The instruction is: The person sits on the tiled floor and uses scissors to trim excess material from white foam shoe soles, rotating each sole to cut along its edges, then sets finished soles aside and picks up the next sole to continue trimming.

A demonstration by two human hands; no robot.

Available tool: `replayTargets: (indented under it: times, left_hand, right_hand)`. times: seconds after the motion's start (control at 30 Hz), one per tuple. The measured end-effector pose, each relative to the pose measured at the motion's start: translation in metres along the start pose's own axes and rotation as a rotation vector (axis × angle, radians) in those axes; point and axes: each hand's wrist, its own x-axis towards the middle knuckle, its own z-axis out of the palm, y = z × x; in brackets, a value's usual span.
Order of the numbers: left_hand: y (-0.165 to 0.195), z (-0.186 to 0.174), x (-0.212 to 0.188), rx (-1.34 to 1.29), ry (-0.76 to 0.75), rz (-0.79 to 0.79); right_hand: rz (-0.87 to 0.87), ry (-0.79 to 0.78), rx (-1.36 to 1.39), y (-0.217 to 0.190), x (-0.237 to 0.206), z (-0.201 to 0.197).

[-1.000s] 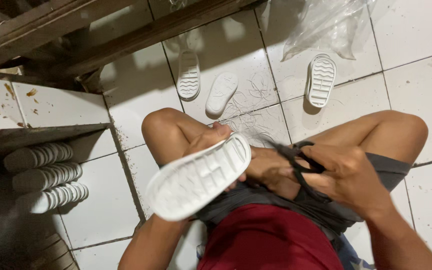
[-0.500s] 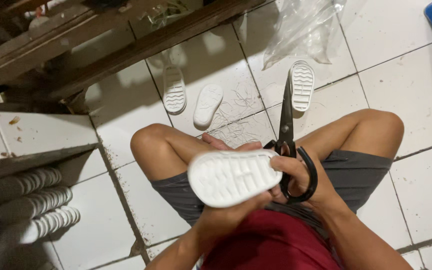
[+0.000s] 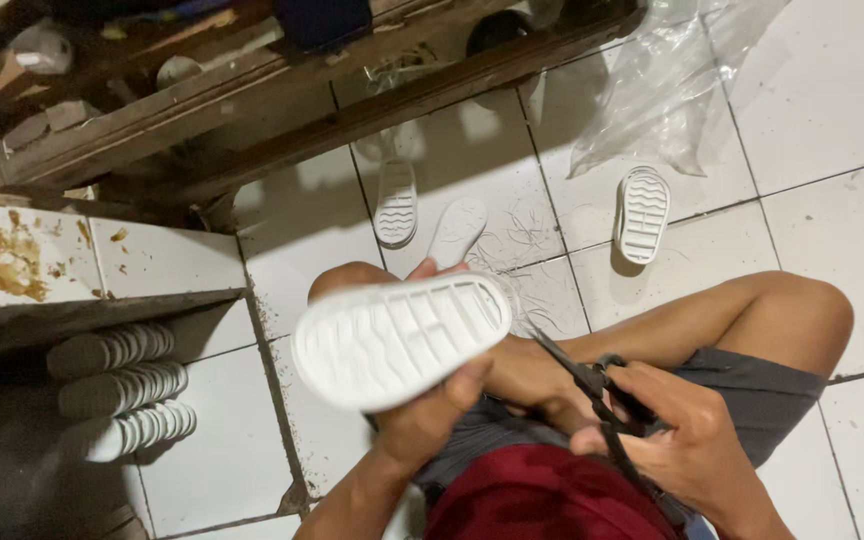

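Two hands share the work over my lap: my left hand [image 3: 432, 420] pinches a white sole [image 3: 402, 338] by its near edge, tread turned up toward me so the rim is easy to see. My right hand [image 3: 687, 450], at four o'clock from it, is closed through the handles of black scissors [image 3: 592, 385], blades aimed at the sole's right end. Three more soles [image 3: 642, 212] lie on the floor [image 3: 832, 90] around twelve o'clock, well apart from my knees.

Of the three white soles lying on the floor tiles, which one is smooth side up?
The middle sole: its top looks plain and smooth, while the sole left of it and the sole by the plastic bag show ridged tread.
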Motion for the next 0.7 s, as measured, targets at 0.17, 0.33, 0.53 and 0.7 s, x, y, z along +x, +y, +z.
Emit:
replayTargets:
  times: [0.17,0.33,0.53,0.7]
  left_hand:
    - [0.023,0.0,0.013,0.253,0.019,0.132]
    - [0.026,0.004,0.022,0.327,-0.075,0.212]
    - [0.016,0.009,0.016,0.343,-0.105,0.222]
    - [0.017,0.011,0.013,0.34,-0.124,0.198]
  right_hand:
    - [-0.071,0.067,-0.041,-0.013,0.01,-0.004]
    - [0.009,0.067,-0.083,-0.017,0.014,-0.007]
    - [-0.262,0.046,-0.213,-0.015,0.014,-0.008]
    - [-0.251,0.051,-0.24,-0.018,0.016,-0.008]
